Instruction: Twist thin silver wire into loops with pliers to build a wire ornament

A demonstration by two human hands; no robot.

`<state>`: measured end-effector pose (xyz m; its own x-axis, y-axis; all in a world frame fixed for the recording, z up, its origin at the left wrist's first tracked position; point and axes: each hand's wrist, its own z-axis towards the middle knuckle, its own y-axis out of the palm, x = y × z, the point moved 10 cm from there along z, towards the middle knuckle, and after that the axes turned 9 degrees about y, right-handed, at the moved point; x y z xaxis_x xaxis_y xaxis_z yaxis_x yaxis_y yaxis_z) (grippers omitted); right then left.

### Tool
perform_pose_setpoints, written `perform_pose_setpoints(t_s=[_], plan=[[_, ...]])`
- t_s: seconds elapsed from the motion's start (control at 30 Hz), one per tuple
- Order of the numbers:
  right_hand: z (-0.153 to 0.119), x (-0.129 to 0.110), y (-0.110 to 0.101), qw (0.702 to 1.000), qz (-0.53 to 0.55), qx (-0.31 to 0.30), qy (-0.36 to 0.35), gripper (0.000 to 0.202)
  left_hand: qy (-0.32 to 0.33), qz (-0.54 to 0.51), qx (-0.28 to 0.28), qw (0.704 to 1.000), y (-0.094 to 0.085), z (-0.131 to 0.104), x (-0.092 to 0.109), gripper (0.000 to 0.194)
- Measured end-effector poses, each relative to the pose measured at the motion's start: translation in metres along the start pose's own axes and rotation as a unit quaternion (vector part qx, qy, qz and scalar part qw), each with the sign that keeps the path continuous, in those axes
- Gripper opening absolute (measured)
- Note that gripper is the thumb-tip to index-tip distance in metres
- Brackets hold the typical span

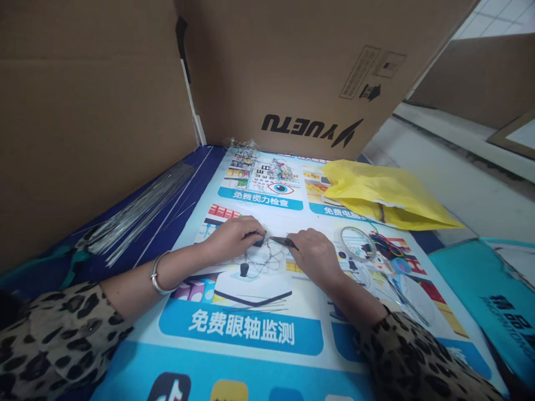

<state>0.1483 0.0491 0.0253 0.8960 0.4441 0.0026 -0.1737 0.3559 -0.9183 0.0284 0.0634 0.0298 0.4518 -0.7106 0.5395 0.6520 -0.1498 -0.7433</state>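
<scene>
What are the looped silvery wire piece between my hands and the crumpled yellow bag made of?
Looped silvery wire piece: probably metal, faintly shiny; its fine strands form open loops. Crumpled yellow bag: perhaps matte nonwoven fabric, maybe plastic, judging by its soft creases.

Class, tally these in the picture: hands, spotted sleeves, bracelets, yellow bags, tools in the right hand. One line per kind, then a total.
Hands (left hand, right hand): 2
Spotted sleeves: 2
Bracelet: 1
Yellow bag: 1
Tool: 1
Total: 7
</scene>
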Motion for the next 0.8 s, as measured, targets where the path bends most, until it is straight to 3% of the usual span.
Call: perform_pose_setpoints(t_s=[0.23,0.43,0.63,0.8], plan=[[0.001,-0.001,0.001,1.000,-0.004,-0.003,0.000,0.012,-0.006,0.071,-0.030,0.997,0.001,-0.001,0.004,0.017],[0.001,0.002,0.000,0.999,-0.017,-0.029,0.005,0.015,0.029,0.098,-0.023,0.994,-0.001,0.001,0.012,0.017],[0.004,0.016,-0.012,0.997,0.060,0.014,0.042,0.024,0.044,0.125,-0.019,0.991,-0.007,0.003,0.016,0.019],[-0.001,-0.001,-0.016,0.999,0.040,0.000,-0.030,0.031,0.056,0.166,-0.015,0.984,-0.010,0.002,0.016,0.019]])
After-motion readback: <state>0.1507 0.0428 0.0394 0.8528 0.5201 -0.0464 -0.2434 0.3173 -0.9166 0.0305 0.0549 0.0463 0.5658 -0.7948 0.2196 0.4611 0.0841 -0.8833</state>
